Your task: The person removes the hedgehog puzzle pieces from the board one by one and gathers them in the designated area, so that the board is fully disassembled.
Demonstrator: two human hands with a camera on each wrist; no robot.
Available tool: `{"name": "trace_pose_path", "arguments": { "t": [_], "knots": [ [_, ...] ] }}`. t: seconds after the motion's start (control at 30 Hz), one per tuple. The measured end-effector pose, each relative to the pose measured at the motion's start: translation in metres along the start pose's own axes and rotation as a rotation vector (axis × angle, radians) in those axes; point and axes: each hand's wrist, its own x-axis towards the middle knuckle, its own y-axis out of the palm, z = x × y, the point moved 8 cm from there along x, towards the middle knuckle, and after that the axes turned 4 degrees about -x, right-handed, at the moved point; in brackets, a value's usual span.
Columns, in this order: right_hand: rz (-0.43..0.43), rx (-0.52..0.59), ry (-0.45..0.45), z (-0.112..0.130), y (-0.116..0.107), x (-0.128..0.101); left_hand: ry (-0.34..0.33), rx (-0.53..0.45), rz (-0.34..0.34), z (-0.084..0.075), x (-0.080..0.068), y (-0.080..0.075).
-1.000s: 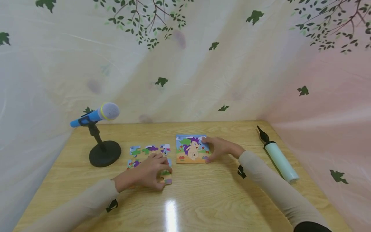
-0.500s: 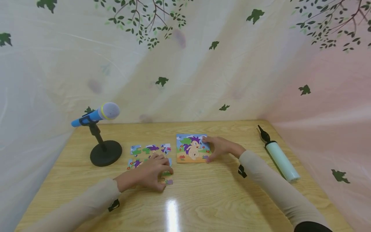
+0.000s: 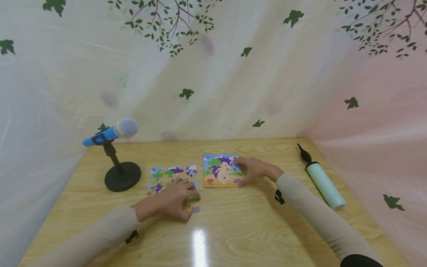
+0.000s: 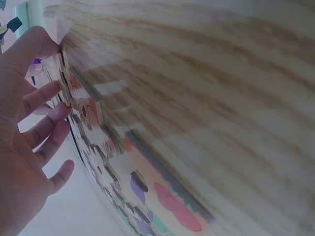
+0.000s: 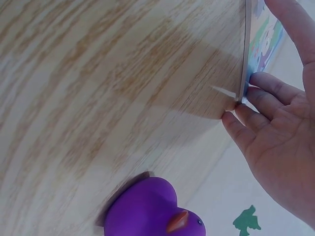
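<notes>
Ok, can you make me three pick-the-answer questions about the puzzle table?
1. Where is the microphone? A left of the puzzle pieces B right of the air pump C on the picture board
2. What colour is the duck? A yellow B purple C green
3. What is the right hand doing? A resting on the picture board B lifting the pump C waving

Answers: 1 A, its stand sits at the table's left. 2 B, purple body with an orange beak. 3 A, its fingers lie at the board's edge.
</notes>
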Motion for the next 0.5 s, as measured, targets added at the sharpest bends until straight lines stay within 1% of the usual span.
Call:
{"name": "trace_pose_path", "arguments": {
  "t": [0.2, 0.37, 0.5],
  "knots": [
    [0.017, 0.026, 0.022, 0.0028, 0.0007, -0.005, -0.008, 0.006, 0.007, 0.0004, -0.0005, 0.0043],
    [0.007, 0.026, 0.014, 0.0032, 0.0009, -0.0039, 0.011, 0.016, -0.025, -0.0014, -0.0019, 0.0008],
    [-0.002, 0.018, 0.007, 0.0001, 0.001, -0.0013, 0.014, 0.029, -0.026, -0.002, -0.0019, -0.0018]
  ]
}}
